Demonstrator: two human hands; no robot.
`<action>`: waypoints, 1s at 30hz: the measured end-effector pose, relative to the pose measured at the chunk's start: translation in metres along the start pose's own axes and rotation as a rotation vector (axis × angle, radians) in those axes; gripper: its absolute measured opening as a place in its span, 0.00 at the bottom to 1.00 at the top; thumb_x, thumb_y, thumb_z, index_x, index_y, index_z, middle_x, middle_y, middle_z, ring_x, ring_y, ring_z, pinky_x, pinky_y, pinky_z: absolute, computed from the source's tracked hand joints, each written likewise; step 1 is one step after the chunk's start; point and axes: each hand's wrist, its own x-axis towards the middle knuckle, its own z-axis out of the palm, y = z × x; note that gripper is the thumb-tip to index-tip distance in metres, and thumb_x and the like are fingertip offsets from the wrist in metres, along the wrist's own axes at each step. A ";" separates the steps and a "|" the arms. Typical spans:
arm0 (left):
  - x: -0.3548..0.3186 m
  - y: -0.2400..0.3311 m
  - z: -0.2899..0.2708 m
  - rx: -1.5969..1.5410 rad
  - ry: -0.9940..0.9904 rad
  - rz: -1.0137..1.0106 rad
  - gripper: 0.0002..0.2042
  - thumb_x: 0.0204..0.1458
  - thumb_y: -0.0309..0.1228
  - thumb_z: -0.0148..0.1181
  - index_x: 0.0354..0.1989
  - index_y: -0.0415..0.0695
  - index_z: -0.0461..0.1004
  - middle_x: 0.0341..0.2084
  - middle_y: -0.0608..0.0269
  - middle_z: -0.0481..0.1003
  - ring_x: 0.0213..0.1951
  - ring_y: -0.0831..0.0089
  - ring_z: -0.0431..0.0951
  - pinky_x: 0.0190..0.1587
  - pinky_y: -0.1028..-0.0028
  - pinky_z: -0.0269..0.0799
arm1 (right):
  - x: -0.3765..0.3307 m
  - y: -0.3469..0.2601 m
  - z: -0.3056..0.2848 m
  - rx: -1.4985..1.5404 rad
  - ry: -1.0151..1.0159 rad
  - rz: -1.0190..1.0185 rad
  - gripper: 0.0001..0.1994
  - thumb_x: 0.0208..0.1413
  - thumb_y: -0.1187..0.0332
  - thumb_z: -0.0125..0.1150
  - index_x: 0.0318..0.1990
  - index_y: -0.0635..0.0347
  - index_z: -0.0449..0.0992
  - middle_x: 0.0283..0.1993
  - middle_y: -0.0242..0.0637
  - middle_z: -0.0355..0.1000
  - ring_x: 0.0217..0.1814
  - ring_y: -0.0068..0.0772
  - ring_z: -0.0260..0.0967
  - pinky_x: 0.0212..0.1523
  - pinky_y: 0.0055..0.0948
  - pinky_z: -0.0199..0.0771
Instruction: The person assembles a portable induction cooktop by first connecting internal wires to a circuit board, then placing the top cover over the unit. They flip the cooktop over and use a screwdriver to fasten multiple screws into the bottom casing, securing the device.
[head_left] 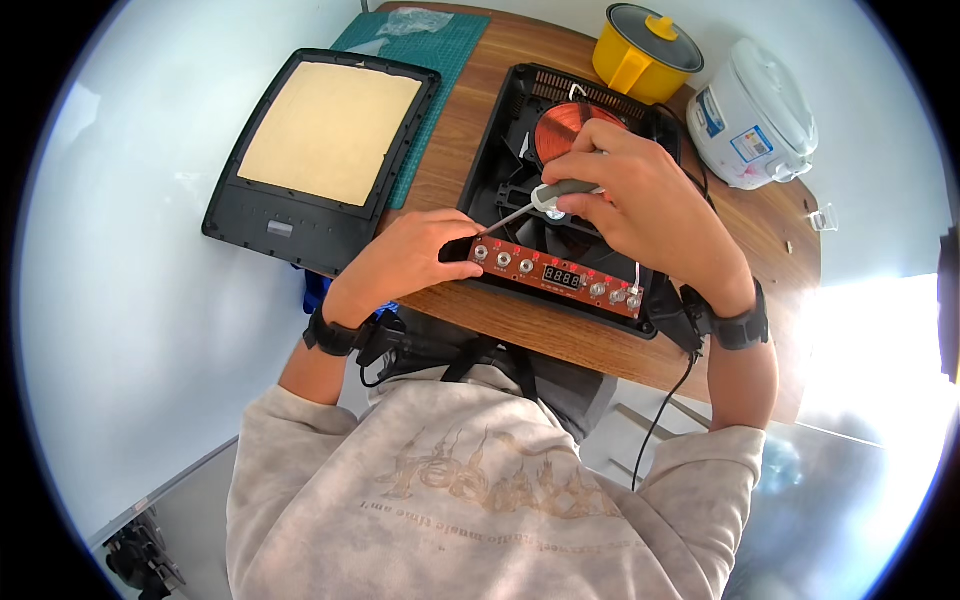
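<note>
An opened induction cooker base point(492, 150) lies in front of me, with a copper coil point(566, 128) and a black fan inside. Along its near edge runs a red-brown control board point(541, 268) with a small display and round buttons. My right hand point(622, 190) is closed round the grey and white handle of a screwdriver point(548, 196). The shaft slants down to the left, its tip at the board's left end. There my left hand point(436, 252) has thumb and forefinger around the board's corner; whether something small is between them is hidden.
To the left, the cooker's black top cover point(290, 222) with a cream panel lies partly on a green cutting mat point(452, 75). A yellow pot point(632, 75) and a white rice cooker point(735, 120) stand at the back right. Small clear plastic pieces point(824, 217) lie near the right edge.
</note>
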 end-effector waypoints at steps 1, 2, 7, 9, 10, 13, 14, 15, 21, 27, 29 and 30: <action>0.000 0.000 0.000 -0.002 -0.003 -0.004 0.23 0.53 0.39 0.71 0.52 0.35 0.79 0.49 0.54 0.79 0.45 0.58 0.81 0.49 0.68 0.76 | 0.000 0.000 0.000 0.001 0.003 -0.008 0.10 0.58 0.71 0.65 0.46 0.61 0.82 0.42 0.42 0.70 0.48 0.46 0.73 0.48 0.40 0.75; 0.000 0.001 0.000 -0.004 -0.006 -0.008 0.23 0.53 0.39 0.71 0.52 0.35 0.79 0.49 0.54 0.79 0.45 0.58 0.81 0.49 0.68 0.76 | 0.000 -0.001 0.001 0.001 0.006 -0.016 0.10 0.58 0.71 0.65 0.46 0.61 0.82 0.42 0.42 0.70 0.48 0.46 0.73 0.47 0.40 0.76; 0.001 -0.001 0.003 -0.003 0.006 0.008 0.23 0.52 0.39 0.72 0.52 0.35 0.79 0.49 0.53 0.79 0.46 0.56 0.81 0.50 0.66 0.76 | 0.001 -0.010 0.001 -0.041 0.004 -0.015 0.08 0.57 0.71 0.65 0.42 0.62 0.81 0.42 0.41 0.71 0.46 0.46 0.73 0.43 0.39 0.78; 0.000 -0.001 0.002 0.012 0.010 0.005 0.23 0.52 0.39 0.71 0.52 0.35 0.79 0.49 0.53 0.79 0.46 0.55 0.81 0.50 0.65 0.76 | 0.003 -0.019 -0.003 -0.118 0.008 -0.126 0.08 0.55 0.73 0.65 0.41 0.64 0.80 0.42 0.41 0.71 0.45 0.47 0.74 0.43 0.38 0.78; 0.000 0.000 0.002 0.016 0.009 0.000 0.23 0.52 0.39 0.71 0.52 0.35 0.79 0.49 0.52 0.79 0.47 0.55 0.81 0.51 0.65 0.76 | 0.004 -0.024 -0.005 -0.177 0.015 -0.226 0.08 0.54 0.74 0.65 0.41 0.65 0.79 0.43 0.41 0.70 0.44 0.47 0.74 0.43 0.38 0.78; -0.001 0.001 0.003 0.019 0.021 -0.008 0.23 0.52 0.40 0.71 0.51 0.36 0.79 0.49 0.52 0.80 0.47 0.55 0.81 0.51 0.65 0.76 | 0.005 -0.035 -0.006 -0.101 -0.001 -0.210 0.10 0.51 0.77 0.63 0.41 0.67 0.76 0.42 0.43 0.70 0.43 0.48 0.74 0.42 0.37 0.78; 0.000 0.001 0.004 0.018 0.026 -0.009 0.23 0.52 0.40 0.71 0.51 0.36 0.79 0.49 0.52 0.80 0.47 0.55 0.81 0.51 0.65 0.76 | 0.005 -0.037 -0.006 -0.035 -0.012 -0.151 0.10 0.50 0.78 0.62 0.41 0.67 0.75 0.42 0.43 0.70 0.43 0.48 0.74 0.42 0.37 0.78; 0.000 0.002 0.004 0.016 0.024 -0.016 0.23 0.52 0.40 0.71 0.52 0.37 0.79 0.48 0.52 0.80 0.47 0.55 0.81 0.51 0.65 0.76 | 0.005 -0.034 -0.006 -0.064 -0.034 -0.171 0.11 0.49 0.79 0.62 0.41 0.67 0.74 0.42 0.44 0.70 0.43 0.48 0.74 0.42 0.38 0.78; 0.001 0.000 0.005 0.027 0.024 -0.018 0.23 0.52 0.41 0.72 0.52 0.38 0.79 0.46 0.53 0.81 0.47 0.55 0.81 0.51 0.65 0.76 | 0.008 -0.023 -0.010 -0.100 -0.105 -0.189 0.11 0.50 0.82 0.60 0.42 0.68 0.74 0.42 0.46 0.71 0.44 0.48 0.75 0.42 0.39 0.78; 0.001 -0.003 0.009 0.011 0.055 0.003 0.21 0.51 0.39 0.72 0.51 0.42 0.80 0.45 0.54 0.81 0.45 0.55 0.81 0.48 0.66 0.76 | 0.009 -0.036 -0.005 -0.196 -0.118 -0.160 0.07 0.52 0.75 0.66 0.38 0.62 0.76 0.40 0.38 0.72 0.35 0.44 0.75 0.34 0.39 0.77; 0.002 -0.003 0.008 0.003 0.040 0.007 0.20 0.51 0.38 0.72 0.51 0.43 0.80 0.45 0.55 0.81 0.44 0.55 0.81 0.47 0.66 0.76 | 0.010 -0.029 0.003 -0.318 -0.100 -0.308 0.06 0.56 0.69 0.65 0.36 0.62 0.76 0.37 0.39 0.72 0.33 0.44 0.75 0.33 0.38 0.77; 0.002 -0.002 0.006 -0.001 0.018 0.000 0.21 0.52 0.40 0.71 0.52 0.42 0.79 0.46 0.53 0.81 0.46 0.54 0.81 0.49 0.64 0.76 | 0.012 -0.031 0.003 -0.307 -0.102 -0.265 0.07 0.58 0.67 0.64 0.35 0.61 0.76 0.35 0.39 0.72 0.33 0.44 0.75 0.33 0.38 0.77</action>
